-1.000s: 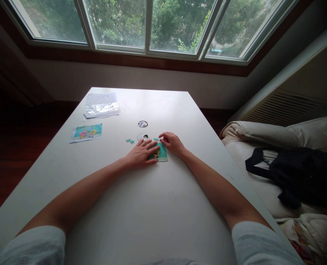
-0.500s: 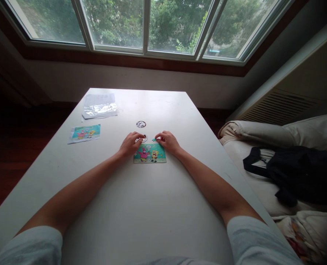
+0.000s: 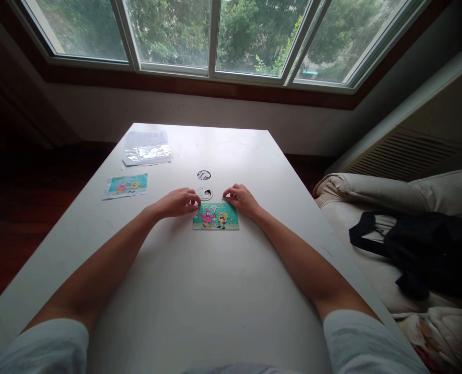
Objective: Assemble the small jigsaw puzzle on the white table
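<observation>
A small cartoon jigsaw puzzle [image 3: 215, 216] lies flat on the white table [image 3: 199, 291] in front of me. My left hand [image 3: 175, 202] rests curled at the puzzle's upper left corner, fingertips pinched together over the table; whether a piece is in them is hidden. My right hand [image 3: 242, 199] sits at the puzzle's upper right corner, fingers bent and pinching at the top edge, with a bit of teal showing under the fingertips.
A picture card [image 3: 126, 185] with the same cartoon lies at the left. Behind it is a clear plastic bag on paper [image 3: 146, 148]. Two round holes [image 3: 204, 175] sit in the tabletop past the puzzle. A sofa with a black bag [image 3: 421, 244] is at right.
My left hand lifted off the puzzle, uncovering it, and moved to the loose pieces at its upper left, which no longer show. My right hand stayed at the upper right corner.
</observation>
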Action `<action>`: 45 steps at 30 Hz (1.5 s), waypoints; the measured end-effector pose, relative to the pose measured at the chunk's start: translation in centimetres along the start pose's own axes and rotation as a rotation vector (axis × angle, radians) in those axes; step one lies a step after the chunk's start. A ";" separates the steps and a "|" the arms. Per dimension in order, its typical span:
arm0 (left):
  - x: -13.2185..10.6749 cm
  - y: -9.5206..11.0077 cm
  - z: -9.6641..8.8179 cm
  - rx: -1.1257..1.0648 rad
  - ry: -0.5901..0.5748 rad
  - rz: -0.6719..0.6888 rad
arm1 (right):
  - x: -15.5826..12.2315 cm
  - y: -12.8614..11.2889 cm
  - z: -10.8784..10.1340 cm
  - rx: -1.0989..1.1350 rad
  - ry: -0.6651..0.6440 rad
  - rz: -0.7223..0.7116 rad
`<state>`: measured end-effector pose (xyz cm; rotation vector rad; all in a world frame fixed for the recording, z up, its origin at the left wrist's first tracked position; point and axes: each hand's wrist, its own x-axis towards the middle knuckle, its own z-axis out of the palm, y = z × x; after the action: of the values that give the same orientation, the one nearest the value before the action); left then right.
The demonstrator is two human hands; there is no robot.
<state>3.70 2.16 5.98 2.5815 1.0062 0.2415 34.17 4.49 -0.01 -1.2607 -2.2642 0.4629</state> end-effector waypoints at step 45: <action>-3.0 8.9 6.9 0.161 0.235 0.001 | -0.4 -1.3 -0.6 0.349 0.059 -0.023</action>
<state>8.96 -7.74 3.02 2.7462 1.1476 0.4930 33.83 3.56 1.04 -1.0547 -2.0355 0.7631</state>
